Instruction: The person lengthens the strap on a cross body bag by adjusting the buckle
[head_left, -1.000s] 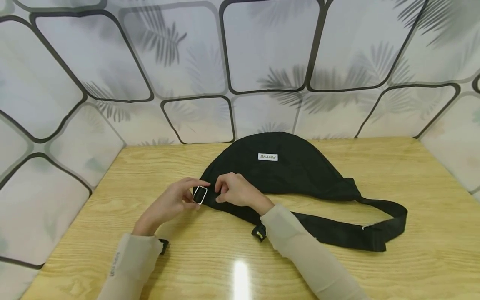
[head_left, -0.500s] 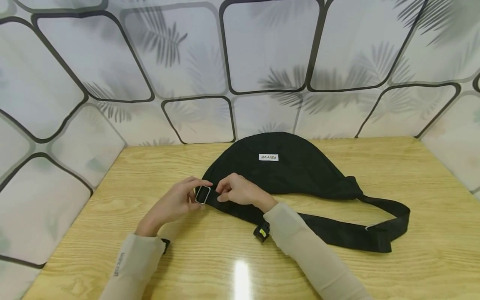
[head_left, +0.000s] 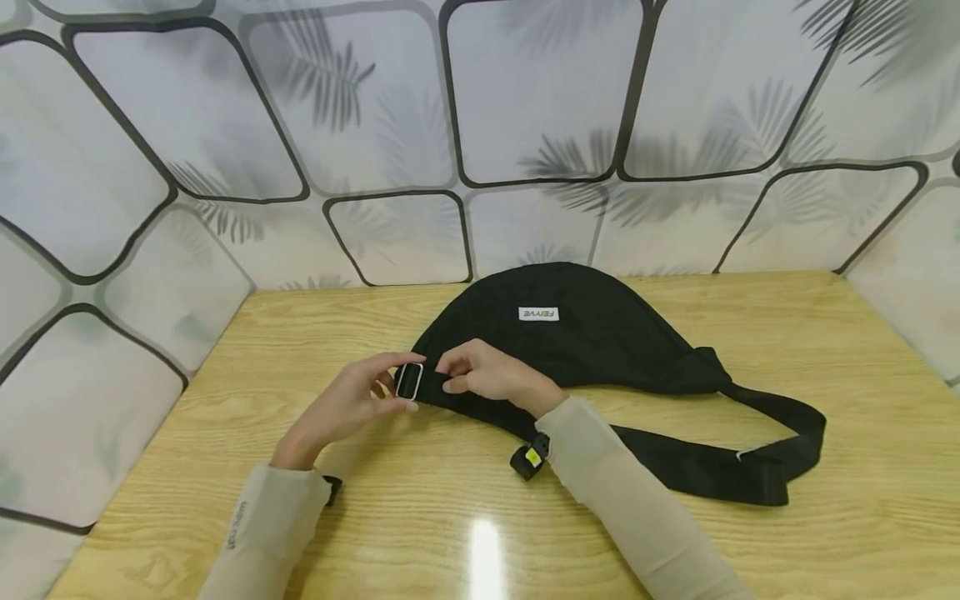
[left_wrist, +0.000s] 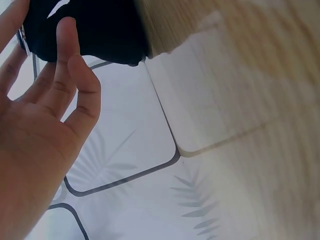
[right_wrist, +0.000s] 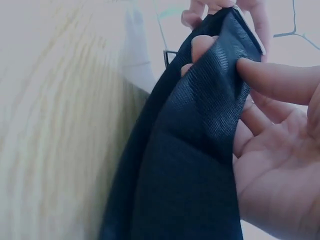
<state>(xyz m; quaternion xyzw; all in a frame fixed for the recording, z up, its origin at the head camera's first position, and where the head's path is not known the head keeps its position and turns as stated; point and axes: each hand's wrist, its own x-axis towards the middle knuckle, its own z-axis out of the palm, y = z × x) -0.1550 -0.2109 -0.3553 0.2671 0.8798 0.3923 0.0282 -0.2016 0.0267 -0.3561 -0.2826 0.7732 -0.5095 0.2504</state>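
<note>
A black half-moon bag point(head_left: 592, 333) with a white label point(head_left: 538, 314) lies on the wooden table. At its left end my left hand point(head_left: 345, 407) holds a silver rectangular buckle point(head_left: 409, 381) between thumb and index finger. Just right of the buckle, my right hand point(head_left: 491, 372) pinches the black strap. In the right wrist view the thumb of the right hand point(right_wrist: 280, 150) presses on the strap point(right_wrist: 195, 130), with fingertips showing behind it. The left wrist view shows the left hand point(left_wrist: 50, 115) beside the dark fabric point(left_wrist: 100, 30), its lower fingers bent and off the fabric.
The bag's strap point(head_left: 697, 467) loops to the right over the table point(head_left: 862, 400), with a metal slider point(head_left: 750, 451) on it. A black clip with a yellow-green mark point(head_left: 528, 458) hangs near the right sleeve. A patterned backdrop point(head_left: 540, 100) stands behind the table.
The buckle has risen a little and moved slightly right, turning more upright. My right hand has shifted slightly right and up, and the strap's right loop has slid a little to the right.
</note>
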